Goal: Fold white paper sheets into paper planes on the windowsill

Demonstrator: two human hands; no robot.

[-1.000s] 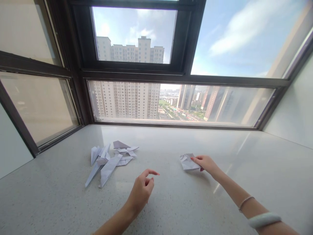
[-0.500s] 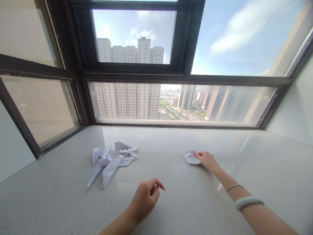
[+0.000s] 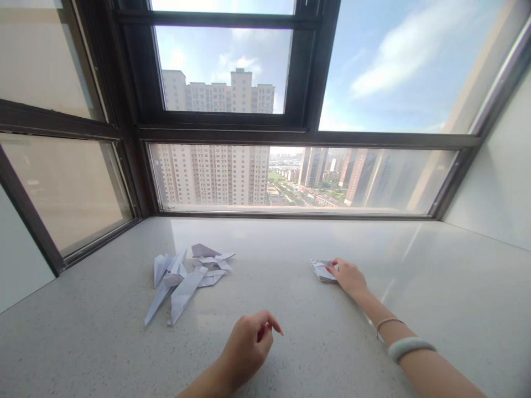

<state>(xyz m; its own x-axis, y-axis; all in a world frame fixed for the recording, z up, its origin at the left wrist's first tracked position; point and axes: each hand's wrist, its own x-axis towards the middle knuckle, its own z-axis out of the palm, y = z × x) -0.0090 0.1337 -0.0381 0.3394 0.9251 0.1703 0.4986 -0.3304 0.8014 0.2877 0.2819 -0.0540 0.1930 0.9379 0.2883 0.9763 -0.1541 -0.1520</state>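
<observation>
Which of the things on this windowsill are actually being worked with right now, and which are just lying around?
In use:
- crumpled folded paper, lying on the sill under the fingertips of the right hand
- left hand, loosely curled, holding nothing

Just lying about:
- pile of paper planes, off to the left, untouched
- speckled sill, which carries everything

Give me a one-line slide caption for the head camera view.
Right hand touching a crumpled folded paper on a speckled sill, left hand empty, paper planes piled nearby.
</observation>
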